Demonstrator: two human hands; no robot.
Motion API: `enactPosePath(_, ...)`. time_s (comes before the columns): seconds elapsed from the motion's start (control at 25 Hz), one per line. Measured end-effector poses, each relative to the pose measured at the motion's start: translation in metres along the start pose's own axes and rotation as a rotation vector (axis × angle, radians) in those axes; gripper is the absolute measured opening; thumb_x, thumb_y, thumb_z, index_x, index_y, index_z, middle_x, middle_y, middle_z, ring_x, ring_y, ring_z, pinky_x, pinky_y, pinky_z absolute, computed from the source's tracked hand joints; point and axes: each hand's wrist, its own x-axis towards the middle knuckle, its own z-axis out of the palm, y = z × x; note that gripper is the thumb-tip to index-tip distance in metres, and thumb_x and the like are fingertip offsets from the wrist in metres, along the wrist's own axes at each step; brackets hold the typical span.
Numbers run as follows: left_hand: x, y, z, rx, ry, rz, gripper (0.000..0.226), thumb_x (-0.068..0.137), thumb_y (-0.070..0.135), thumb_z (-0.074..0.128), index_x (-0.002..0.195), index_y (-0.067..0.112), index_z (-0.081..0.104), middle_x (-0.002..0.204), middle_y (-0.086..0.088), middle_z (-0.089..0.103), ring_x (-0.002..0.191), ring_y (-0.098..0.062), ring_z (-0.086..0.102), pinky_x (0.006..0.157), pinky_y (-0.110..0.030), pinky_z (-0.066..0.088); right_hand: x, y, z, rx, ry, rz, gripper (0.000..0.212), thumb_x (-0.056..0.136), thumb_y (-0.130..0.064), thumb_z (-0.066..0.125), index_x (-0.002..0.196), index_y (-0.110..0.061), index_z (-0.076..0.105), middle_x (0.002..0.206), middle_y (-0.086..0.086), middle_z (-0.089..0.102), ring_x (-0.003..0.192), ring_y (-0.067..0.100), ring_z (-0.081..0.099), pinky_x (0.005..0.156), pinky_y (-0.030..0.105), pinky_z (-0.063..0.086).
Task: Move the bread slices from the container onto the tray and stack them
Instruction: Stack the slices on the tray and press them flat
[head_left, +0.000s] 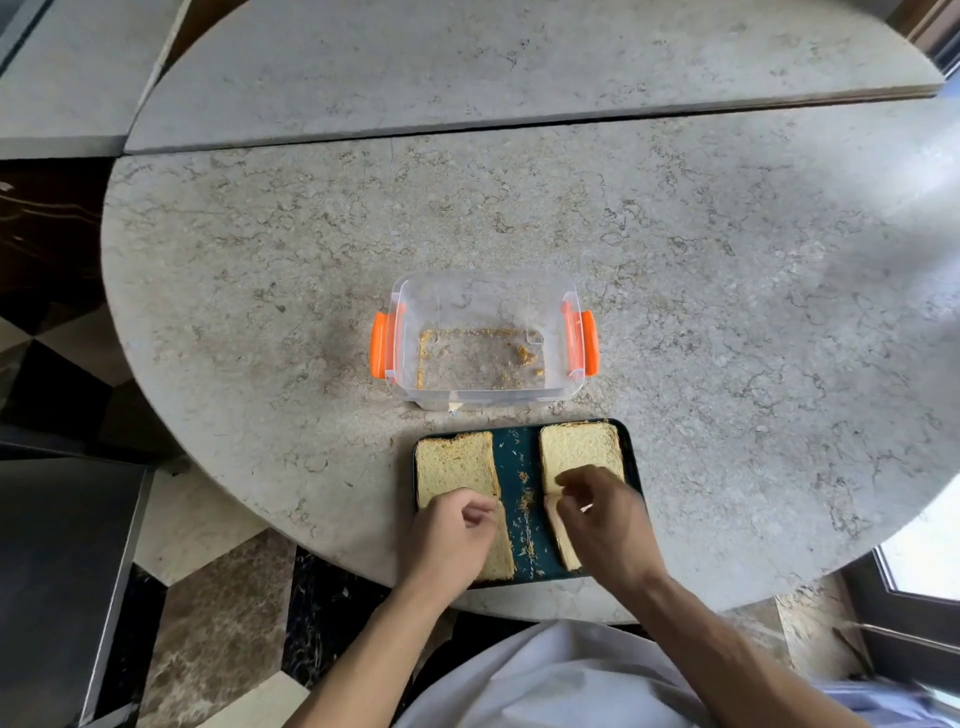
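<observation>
Here, marble table (727, 260), checkered floor (218, 613); both hands' fingers curled on bread slices (457, 462).

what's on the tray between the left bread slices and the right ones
In the head view, only a bare strip of the dark tray scattered with crumbs lies between the left slices and the right slices.

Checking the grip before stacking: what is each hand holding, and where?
Left hand rests on the near-left bread slice; right hand pinches the near-right slice at its far edge. Firm grip cannot be told.
</observation>
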Motion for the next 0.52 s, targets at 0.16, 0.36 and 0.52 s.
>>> enactPosePath(0.16,0.004,0.026,0.031,0.026,-0.166,-0.039,0.037,0.087,0.02,0.062,0.123,0.015,0.067,0.107,0.007,0.073,0.094,-0.008,0.069,0.087,-0.029,0.057,-0.006,0.03,-0.026,-0.126,0.086,0.171,0.039,0.089,-0.016,0.061,0.127,-0.01,0.059,0.12,0.009,0.057,0.102,0.024,0.059,0.088,0.036,0.051)
enactPosePath(0.36,0.004,0.038,0.052,-0.01,-0.177,-0.186,0.053,0.079,0.02,0.063,0.132,0.015,0.056,0.095,0.005,0.074,0.088,-0.019,0.072,0.09,-0.044,0.058,-0.02,0.04,-0.025,-0.129,-0.022,0.246,0.048,0.09,-0.024,0.058,0.136,-0.013,0.05,0.119,0.012,0.058,0.102,0.028,0.058,0.08,0.031,0.044)
enactPosePath(0.52,0.009,0.047,0.054,-0.024,-0.11,-0.19,0.049,0.086,0.02,0.062,0.134,0.016,0.054,0.116,0.002,0.069,0.096,-0.017,0.068,0.09,-0.043,0.057,-0.017,0.04,-0.026,-0.126,-0.024,0.266,0.046,0.091,-0.028,0.055,0.134,-0.011,0.05,0.119,0.012,0.06,0.102,0.028,0.059,0.079,0.031,0.043)
